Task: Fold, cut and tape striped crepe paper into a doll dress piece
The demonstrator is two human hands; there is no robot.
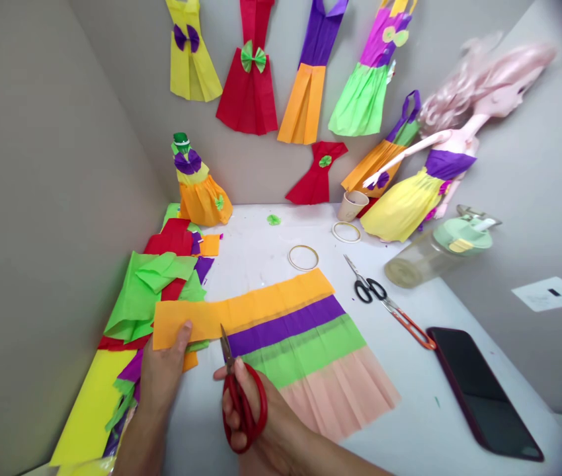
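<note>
- Orange paper strip point(266, 302): lying at the middle of the white table point(251, 254), along the upper edge of purple paper point(285, 325), with green paper point(305, 350) and peach paper point(343, 390) below.
- Left hand point(164, 367): closed on the left part of the orange paper strip, with thumb on top and other fingers hidden under it.
- Right hand point(276, 415): gripping red scissors point(244, 410), with tip at the lower edge of the orange strip. Cannot tell if paper is between the blades.
- Peach paper: partly covered by right hand and forearm.
- Clear plastic point(100, 466) near the paper pile point(155, 284): cut off by the bottom edge.
- Yellow dress point(194, 66) and red dress point(248, 99), on the wall: cut off at the top.
- White plate point(551, 294) on the right wall: with a small black mark, too small to read.
- Phone point(486, 393): dark screen, lying near the table's right edge.
- Table: white and smooth, with tiny paper scraps, standing in a corner between plain grey walls point(261, 172).
- Doll point(452, 145): leaning near the right wall, behind a clear bottle point(420, 261).
</note>
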